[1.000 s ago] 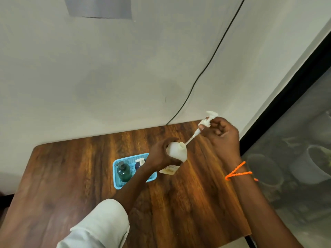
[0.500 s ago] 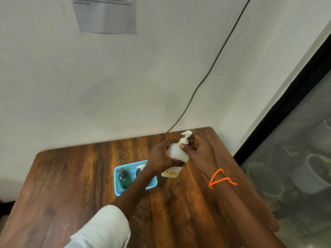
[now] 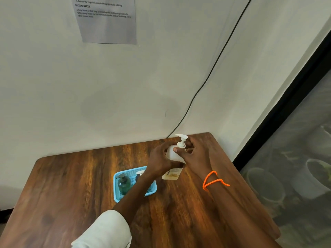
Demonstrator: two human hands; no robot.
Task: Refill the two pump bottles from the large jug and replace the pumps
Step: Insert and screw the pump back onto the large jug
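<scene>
Left hand [image 3: 159,158] clamped round white bottle [image 3: 172,154], right hand [image 3: 195,154] pinching pump collar [image 3: 181,144] — cross-threading risks leaks.

On a wooden table [image 3: 75,185] set against a white wall, the left hand [image 3: 159,158] wraps the body of a white bottle [image 3: 172,154] whose pump [image 3: 181,140] sits upright in its neck, while the right hand [image 3: 197,154] closes its fingers around the pump's collar; an orange cord [image 3: 213,181] circles the right wrist. Just left of the bottle, partly behind the left forearm, a blue basket [image 3: 118,197] holds a green pump bottle [image 3: 124,184] and a second, mostly hidden bottle [image 3: 139,174]. A printed sheet [image 3: 107,20] hangs on the wall, and a black cable [image 3: 215,63] runs down to the table's far edge
</scene>
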